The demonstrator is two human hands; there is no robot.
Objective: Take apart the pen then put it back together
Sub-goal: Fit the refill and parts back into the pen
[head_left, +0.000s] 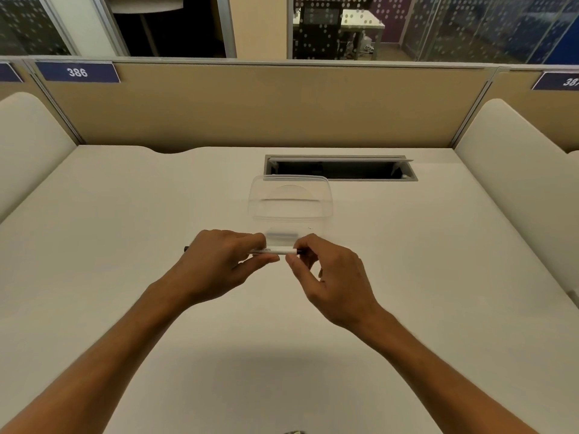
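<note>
- Your two bare forearms reach in from the bottom corners and meet near the middle of a pale white desk (pixel 125 277).
- Your left hand (pixel 216 264) is curled around a slim white pen (pixel 275 251); the fingers wrap over the top of the barrel and the thumb lies along its near side.
- The pen lies level, running left to right, held just above the desk surface between both hands.
- A short dark end of the pen pokes out past the left side of your left hand (whether that is a cap or a tip is too small to tell).
- Your right hand (pixel 332 277) pinches the pen's right end between thumb and forefinger; the other fingers are loosely bent beneath and hold nothing.
- A small dark piece shows at that right end, right at your fingertips.
- The pen looks to be in one piece; no loose parts can be made out on the desk.
- Just beyond your hands stands a clear plastic container (pixel 289 202) with rounded corners, resting on the desk.
- Behind the container, a long rectangular cable slot (pixel 341 168) with a grey metal frame is cut into the desk.
- A tan partition wall (pixel 266 104) runs across the back, with a dark blue label reading 386 (pixel 77 72) at its upper left.
- Pale rounded side dividers stand at the left and right edges of the desk.
</note>
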